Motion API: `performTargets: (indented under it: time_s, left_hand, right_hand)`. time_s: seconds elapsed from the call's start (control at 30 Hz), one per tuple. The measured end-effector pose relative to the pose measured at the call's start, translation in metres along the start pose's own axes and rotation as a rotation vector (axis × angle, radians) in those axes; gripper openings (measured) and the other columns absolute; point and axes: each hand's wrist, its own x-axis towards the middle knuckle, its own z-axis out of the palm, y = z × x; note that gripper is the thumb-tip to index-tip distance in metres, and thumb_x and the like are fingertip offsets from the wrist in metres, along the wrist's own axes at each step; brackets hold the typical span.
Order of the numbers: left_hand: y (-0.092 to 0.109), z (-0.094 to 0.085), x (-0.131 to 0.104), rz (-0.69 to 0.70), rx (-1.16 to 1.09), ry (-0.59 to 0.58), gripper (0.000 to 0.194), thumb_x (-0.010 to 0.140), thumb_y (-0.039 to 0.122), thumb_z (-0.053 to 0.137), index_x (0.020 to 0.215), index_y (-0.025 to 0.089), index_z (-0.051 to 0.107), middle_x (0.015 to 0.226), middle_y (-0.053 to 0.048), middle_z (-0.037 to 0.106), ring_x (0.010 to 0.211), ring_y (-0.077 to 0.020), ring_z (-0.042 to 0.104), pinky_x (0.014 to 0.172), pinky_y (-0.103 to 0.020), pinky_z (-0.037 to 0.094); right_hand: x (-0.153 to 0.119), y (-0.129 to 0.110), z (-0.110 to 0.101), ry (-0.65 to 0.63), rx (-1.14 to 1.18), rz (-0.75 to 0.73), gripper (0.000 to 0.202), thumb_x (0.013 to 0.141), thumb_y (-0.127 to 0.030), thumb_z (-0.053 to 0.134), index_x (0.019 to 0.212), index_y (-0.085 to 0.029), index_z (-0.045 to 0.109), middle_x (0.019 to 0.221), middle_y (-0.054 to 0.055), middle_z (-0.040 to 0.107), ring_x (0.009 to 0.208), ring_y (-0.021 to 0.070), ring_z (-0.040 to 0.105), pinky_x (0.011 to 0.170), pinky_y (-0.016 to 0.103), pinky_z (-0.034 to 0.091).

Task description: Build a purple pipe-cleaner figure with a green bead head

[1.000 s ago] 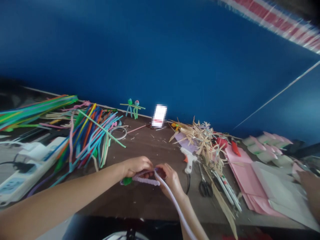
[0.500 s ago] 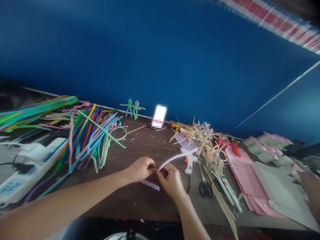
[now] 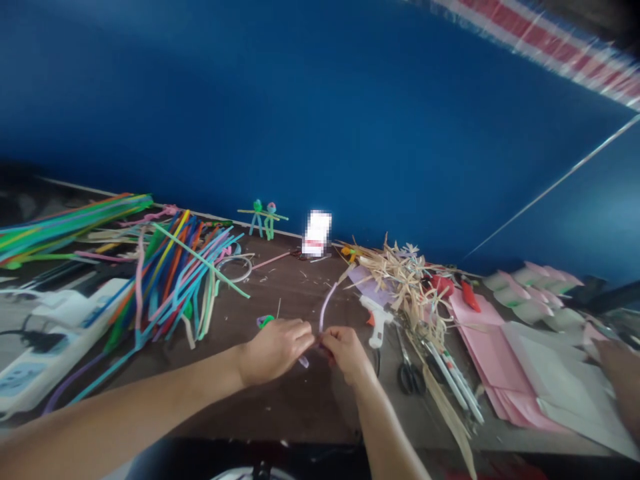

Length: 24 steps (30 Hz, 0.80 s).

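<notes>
Close together over the dark table, both hands are closed on a light purple pipe cleaner (image 3: 327, 304). My right hand (image 3: 345, 350) pinches it between thumb and fingers, and its free length curves up and away from me. With fingers curled, my left hand (image 3: 281, 348) grips the same piece just to the left; a short purple end shows below the fingers. Behind the left hand, a small green coil (image 3: 265, 321) with a thin stem sticks out; I cannot tell whether it is held. The exact point where the fingers meet is hidden.
Loose coloured pipe cleaners (image 3: 175, 280) and a white power strip (image 3: 65, 333) lie at left. Two small pipe-cleaner figures (image 3: 263, 220) and a phone (image 3: 317, 233) stand by the wall. At right are a glue gun (image 3: 377, 320), scissors (image 3: 411, 377), pink paper (image 3: 493, 360) and another person's hand (image 3: 617, 367).
The purple pipe cleaner's free end has swung from pointing right to pointing upward. My left hand has turned over, palm down, and the green coil now shows behind it.
</notes>
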Motion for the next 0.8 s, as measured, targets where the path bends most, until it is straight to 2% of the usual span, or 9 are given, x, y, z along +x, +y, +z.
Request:
performTargets:
  time_s: [0.1,0.2,0.33,0.5,0.67,0.73,0.8]
  left_hand:
    - [-0.002,-0.001,-0.002,0.048,-0.033,0.037,0.016,0.084,0.016,0.039,0.085,0.016,0.055,0.078,-0.003,0.056,0.072,-0.016,0.051,0.063,-0.026,0.039]
    - [-0.004,-0.002,0.0,-0.026,-0.167,0.069,0.019,0.086,0.02,0.037,0.086,0.018,0.056,0.079,-0.002,0.057,0.073,-0.0138,0.053,0.064,-0.023,0.038]
    - [-0.005,-0.007,0.004,-0.093,-0.311,0.047,0.021,0.086,0.025,0.039,0.083,0.019,0.059,0.077,0.0,0.059,0.074,-0.0127,0.055,0.064,-0.021,0.038]
    - [-0.003,-0.014,0.006,-0.085,-0.397,-0.007,0.021,0.085,0.026,0.041,0.082,0.02,0.061,0.079,0.0,0.061,0.075,-0.0127,0.056,0.064,-0.02,0.037]
    - [0.002,-0.014,0.004,-0.112,-0.52,0.047,0.023,0.085,0.028,0.041,0.084,0.019,0.062,0.082,-0.002,0.062,0.077,-0.0136,0.056,0.068,-0.021,0.038]
    - [0.004,-0.015,0.005,-0.163,-0.627,0.093,0.021,0.084,0.028,0.043,0.082,0.018,0.062,0.079,-0.003,0.062,0.074,-0.013,0.055,0.069,-0.021,0.039]
    - [0.006,-0.018,0.007,-0.242,-0.772,0.126,0.02,0.081,0.027,0.047,0.077,0.016,0.062,0.075,-0.002,0.061,0.069,-0.0118,0.054,0.066,-0.021,0.039]
  right_hand:
    - [-0.002,-0.002,0.0,-0.046,0.058,0.028,0.028,0.069,-0.032,0.048,0.046,-0.018,0.041,0.037,-0.008,0.036,0.031,0.0052,0.03,0.033,0.018,0.022]
    - [-0.005,-0.007,-0.001,-0.01,0.074,-0.036,0.029,0.07,-0.034,0.05,0.047,-0.017,0.043,0.037,-0.008,0.035,0.034,0.0048,0.03,0.035,0.018,0.022]
    - [-0.006,-0.013,-0.002,0.034,0.051,-0.106,0.019,0.066,-0.029,0.055,0.053,-0.015,0.052,0.041,-0.007,0.039,0.038,0.0047,0.032,0.037,0.017,0.023]
    - [-0.005,-0.016,0.0,-0.031,0.216,-0.012,0.02,0.064,-0.031,0.056,0.055,-0.015,0.05,0.039,-0.008,0.042,0.033,0.004,0.032,0.033,0.016,0.023]
    - [-0.004,-0.011,0.006,-0.11,0.369,0.138,0.019,0.064,-0.03,0.054,0.054,-0.017,0.045,0.036,-0.009,0.041,0.029,0.0038,0.03,0.03,0.015,0.02]
    - [-0.005,-0.01,0.007,-0.087,0.432,0.106,0.015,0.065,-0.028,0.054,0.058,-0.018,0.045,0.039,-0.009,0.04,0.03,0.0036,0.028,0.03,0.015,0.02]
    - [-0.006,-0.011,0.008,0.005,0.455,-0.027,0.009,0.067,-0.025,0.054,0.07,-0.018,0.05,0.048,-0.008,0.042,0.035,0.0041,0.032,0.033,0.015,0.024]
